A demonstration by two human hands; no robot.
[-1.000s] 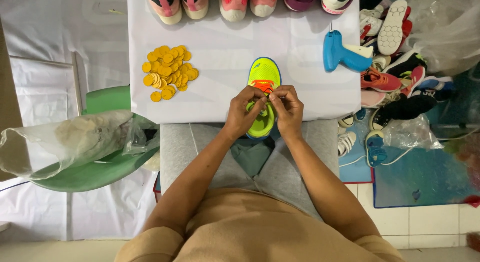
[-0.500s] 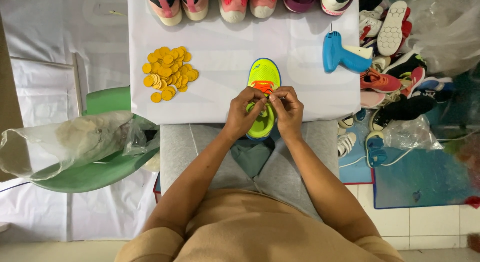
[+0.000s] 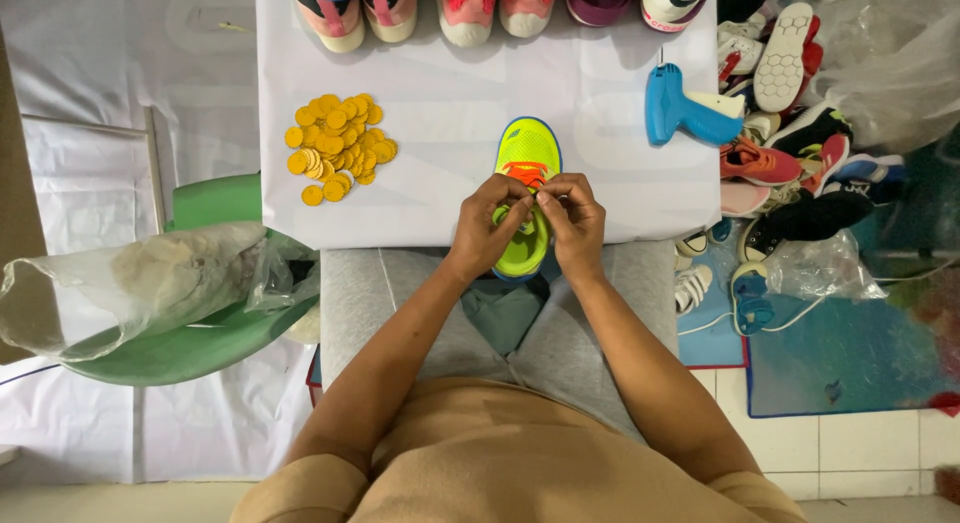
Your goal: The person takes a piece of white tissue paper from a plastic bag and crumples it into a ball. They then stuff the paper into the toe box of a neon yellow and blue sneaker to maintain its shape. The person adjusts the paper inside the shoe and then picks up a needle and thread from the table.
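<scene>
A small neon-yellow shoe (image 3: 527, 153) with a blue sole edge and orange laces lies on the near edge of a white-covered table (image 3: 450, 103), toe pointing away from me. My left hand (image 3: 487, 226) and my right hand (image 3: 577, 220) meet over its middle, fingertips pinched on the orange laces. The heel of the shoe hangs slightly over the table edge above my lap.
A heap of several yellow round tags (image 3: 337, 146) lies left of the shoe. A blue tagging gun (image 3: 685, 113) lies at the right. Shoes (image 3: 465, 8) line the far table edge. More shoes (image 3: 790, 163) are piled on the floor at right. A clear plastic bag (image 3: 140, 283) rests on a green chair at left.
</scene>
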